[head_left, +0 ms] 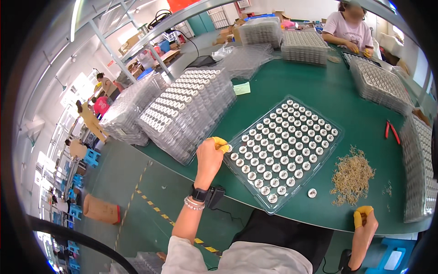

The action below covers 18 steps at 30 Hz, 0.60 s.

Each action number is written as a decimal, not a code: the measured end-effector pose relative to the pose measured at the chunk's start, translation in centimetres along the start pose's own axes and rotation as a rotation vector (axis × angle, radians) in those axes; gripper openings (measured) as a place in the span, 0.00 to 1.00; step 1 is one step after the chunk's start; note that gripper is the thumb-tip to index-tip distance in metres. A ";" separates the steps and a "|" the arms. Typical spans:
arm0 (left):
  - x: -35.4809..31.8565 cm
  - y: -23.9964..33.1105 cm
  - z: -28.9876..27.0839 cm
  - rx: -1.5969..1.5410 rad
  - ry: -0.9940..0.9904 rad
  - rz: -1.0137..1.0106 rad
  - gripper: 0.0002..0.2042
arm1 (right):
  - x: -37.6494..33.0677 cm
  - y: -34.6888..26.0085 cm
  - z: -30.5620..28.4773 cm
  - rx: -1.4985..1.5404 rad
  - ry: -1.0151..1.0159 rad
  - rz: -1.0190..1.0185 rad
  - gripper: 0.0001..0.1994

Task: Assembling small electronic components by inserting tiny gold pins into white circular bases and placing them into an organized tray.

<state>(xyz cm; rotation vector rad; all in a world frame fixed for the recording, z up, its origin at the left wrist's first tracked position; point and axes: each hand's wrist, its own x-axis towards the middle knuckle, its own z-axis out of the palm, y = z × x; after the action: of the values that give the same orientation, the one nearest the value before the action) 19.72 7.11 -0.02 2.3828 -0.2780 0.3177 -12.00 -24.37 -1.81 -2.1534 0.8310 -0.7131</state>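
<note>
Green counter [315,84] carries the lot. Tall stack of clear plastic trays [205,121] at its left side. One clear tray [269,209] lies flat mid-counter, corner toward the wearer, filled with rows of white round parts [284,160]. Pile of small tan pieces [351,177] loose on the counter, right of that tray. Left hand [209,154], yellow covers on the fingertips, at the tray's left corner, pinching one white disc [229,148]; can't tell if disc touches the rim. Right hand [366,222], also yellow-tipped, at the near counter edge just below the pile, fingers curled in narrow; can't tell if it grips anything. Red-handled tool [387,129] beyond the pile, to the right. Pale green slip [242,88] beside the stack. Single loose round part [312,193] on bare counter between tray and pile.
</note>
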 end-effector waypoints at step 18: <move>1.0 1.1 1.7 0.208 -0.054 0.201 0.08 | 0.0 1.2 -0.3 0.146 0.034 0.038 0.07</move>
<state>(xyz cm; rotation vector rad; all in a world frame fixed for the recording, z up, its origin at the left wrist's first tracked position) 20.58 5.04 -0.21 2.5754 -0.5348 0.3915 -12.64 -25.14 -2.58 -1.9955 0.8097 -0.7690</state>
